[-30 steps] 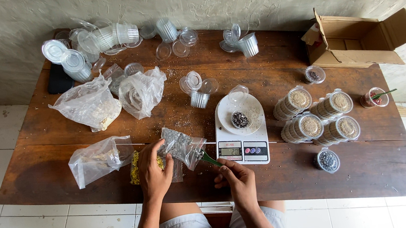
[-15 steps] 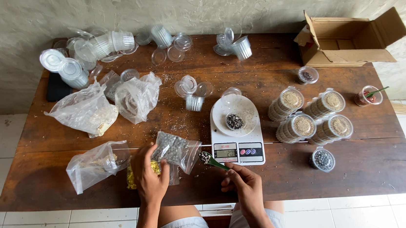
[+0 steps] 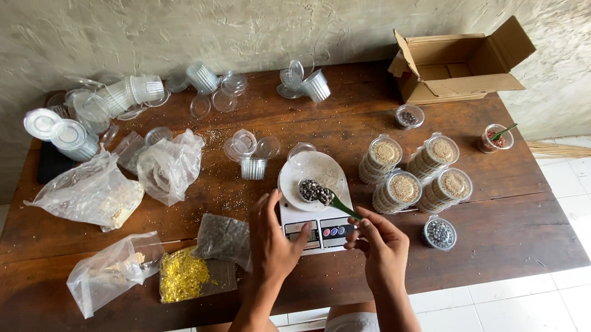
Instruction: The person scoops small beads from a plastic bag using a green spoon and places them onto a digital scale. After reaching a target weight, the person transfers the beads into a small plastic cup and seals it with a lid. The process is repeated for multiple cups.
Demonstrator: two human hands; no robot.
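The left hand (image 3: pixel 274 242) no longer holds up the small bag of dark beads (image 3: pixel 222 238); that bag now lies flat on the table just left of the hand, beside the bag of yellow flakes (image 3: pixel 185 274). The left hand now rests open against the left edge of the digital scale (image 3: pixel 316 217), thumb by its front panel. The right hand (image 3: pixel 382 240), earlier low and in front of the scale, is now at the scale's right front corner, and its green spoon (image 3: pixel 336 204) reaches up and left into the white dish (image 3: pixel 310 175), its bowl among the dark beads (image 3: pixel 312 190). The heap in the dish looks larger than before.
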